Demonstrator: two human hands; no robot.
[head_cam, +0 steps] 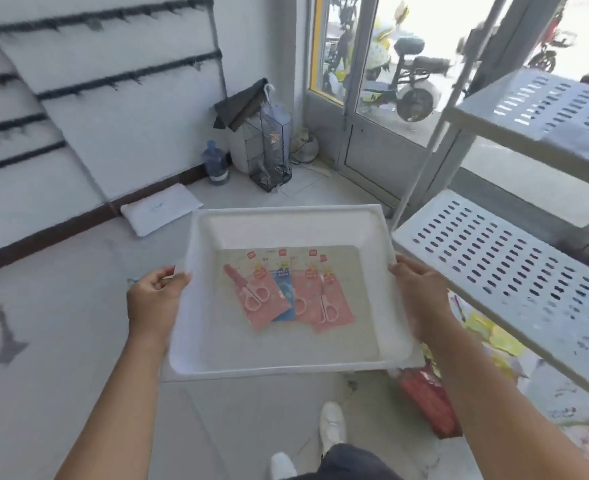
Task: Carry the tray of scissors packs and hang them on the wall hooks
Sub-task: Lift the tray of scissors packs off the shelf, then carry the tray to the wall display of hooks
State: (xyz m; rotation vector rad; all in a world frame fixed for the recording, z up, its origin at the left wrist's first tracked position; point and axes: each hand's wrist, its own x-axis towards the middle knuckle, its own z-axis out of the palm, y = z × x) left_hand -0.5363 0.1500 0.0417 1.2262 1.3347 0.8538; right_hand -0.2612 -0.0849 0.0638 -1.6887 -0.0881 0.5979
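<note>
I hold a white plastic tray (286,216) level in front of me, above the floor. My left hand (154,299) grips its left rim and my right hand (421,299) grips its right rim. Several scissors packs (286,292) lie flat and overlapping on the tray's bottom, pink ones with a blue one between them. The wall hooks (126,77) run in dark rows across the white wall panel at the upper left, blurred.
A white perforated metal shelf unit (508,258) stands close on the right. Ahead in the corner are a water bottle (215,162), a mesh hanging organiser (270,147) and a glass door (390,81). A flat white package (161,211) lies by the wall. A red pack (428,400) lies on the floor.
</note>
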